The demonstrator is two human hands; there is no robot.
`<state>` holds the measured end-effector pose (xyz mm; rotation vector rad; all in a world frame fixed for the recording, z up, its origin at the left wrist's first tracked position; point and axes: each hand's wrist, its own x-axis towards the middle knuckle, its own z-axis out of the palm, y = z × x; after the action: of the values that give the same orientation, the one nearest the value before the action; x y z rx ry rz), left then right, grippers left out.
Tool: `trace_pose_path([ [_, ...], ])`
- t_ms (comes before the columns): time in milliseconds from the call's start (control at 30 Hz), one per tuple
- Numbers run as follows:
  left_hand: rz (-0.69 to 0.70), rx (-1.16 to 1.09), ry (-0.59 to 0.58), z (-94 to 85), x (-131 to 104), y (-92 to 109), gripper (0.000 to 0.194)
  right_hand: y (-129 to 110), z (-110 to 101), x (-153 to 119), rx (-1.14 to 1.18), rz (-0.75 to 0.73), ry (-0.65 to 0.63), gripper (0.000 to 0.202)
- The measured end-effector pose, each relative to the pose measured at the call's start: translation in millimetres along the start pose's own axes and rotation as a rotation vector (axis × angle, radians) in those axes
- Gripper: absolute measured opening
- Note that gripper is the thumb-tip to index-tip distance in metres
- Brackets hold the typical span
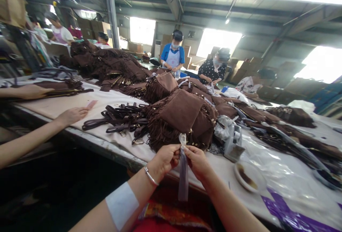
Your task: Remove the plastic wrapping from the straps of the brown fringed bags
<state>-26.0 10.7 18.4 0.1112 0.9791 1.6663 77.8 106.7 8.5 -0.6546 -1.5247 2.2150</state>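
Note:
Both of my hands meet at the table's front edge, each pinching a pale, translucent wrapped strip [183,180] that hangs down between them. My left hand [168,156], with a bracelet and a white patch on the arm, grips it from the left. On its right side is my right hand [196,159], fingers closed near the strip's knotted upper part. Just behind the strip stands a brown fringed bag [181,109]. Dark straps with metal clips [120,118] lie left of that bag.
Another person's hands reach in from the left, one touching a reddish printed strip [92,104]. A tape dispenser [234,145], a round dish [249,177] and clear plastic [278,164] lie to the right. Brown bags [112,63] are piled behind; people stand beyond.

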Motion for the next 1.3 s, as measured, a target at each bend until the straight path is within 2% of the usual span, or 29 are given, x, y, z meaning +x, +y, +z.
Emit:
trace_pose_path([
  [67,-0.014,-0.018,-0.023,0.5,1,-1,0.022,0,0,0,0.013,0.012,0.004,0.036],
  [167,0.017,-0.013,0.016,3.8,0,-1,0.020,-2,-1,-1,0.006,0.040,0.018,0.035],
  [367,0.092,0.035,0.034,14.9,-7,0,0.021,-9,-1,4,0.020,0.077,0.080,0.024],
  [500,0.175,0.067,0.112,18.6,-6,-3,0.025,-11,4,9,0.040,0.110,0.098,0.018],
  [767,0.307,0.137,0.177,22.6,1,-13,0.017,-12,14,16,-0.055,0.125,0.144,0.010],
  [900,0.319,0.193,0.190,22.2,0,-11,0.013,-14,17,15,-0.043,0.140,0.158,0.009],
  [1000,0.292,0.230,0.200,20.4,-4,-5,0.012,-18,15,7,0.047,0.169,0.078,0.014],
  [1133,0.268,0.292,0.218,19.1,-9,4,0.013,-20,6,-9,0.230,0.245,-0.066,0.033],
  [1233,0.285,0.332,0.198,19.6,-8,4,0.014,-16,-1,-19,0.173,0.254,-0.051,0.041],
  [1300,0.278,0.330,0.158,21.6,-4,2,0.027,-10,-1,-24,0.089,0.235,-0.010,0.044],
])
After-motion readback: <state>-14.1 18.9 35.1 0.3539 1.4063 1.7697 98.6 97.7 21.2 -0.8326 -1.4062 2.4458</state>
